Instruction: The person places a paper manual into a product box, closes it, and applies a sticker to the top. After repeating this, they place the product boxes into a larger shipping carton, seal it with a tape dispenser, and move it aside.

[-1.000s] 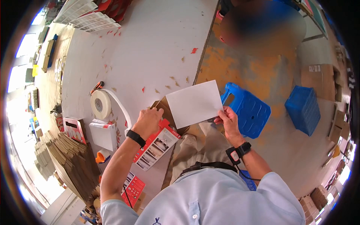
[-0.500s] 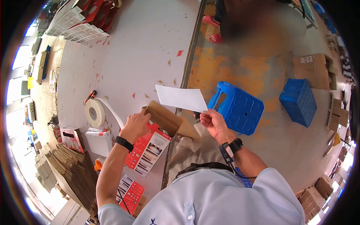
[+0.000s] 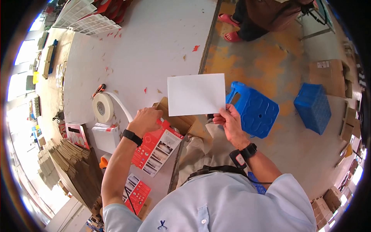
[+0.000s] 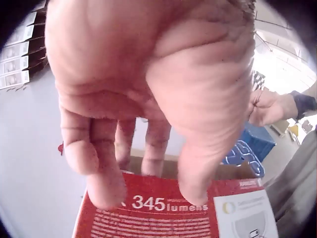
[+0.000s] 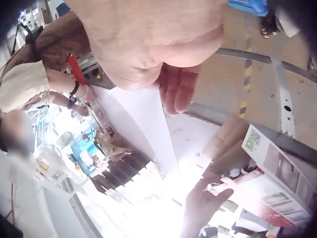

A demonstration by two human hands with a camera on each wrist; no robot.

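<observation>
One person's hands, apart: right hand (image 3: 230, 123) pinches a white sheet (image 3: 196, 94) at its four-o'clock corner; left hand (image 3: 143, 120) grips a red-printed carton (image 3: 156, 152) (brown inside) toward the sheet's seven o'clock.

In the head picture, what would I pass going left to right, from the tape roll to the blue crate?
Tape roll, left hand, white sheet, blue stool, blue crate.
</observation>
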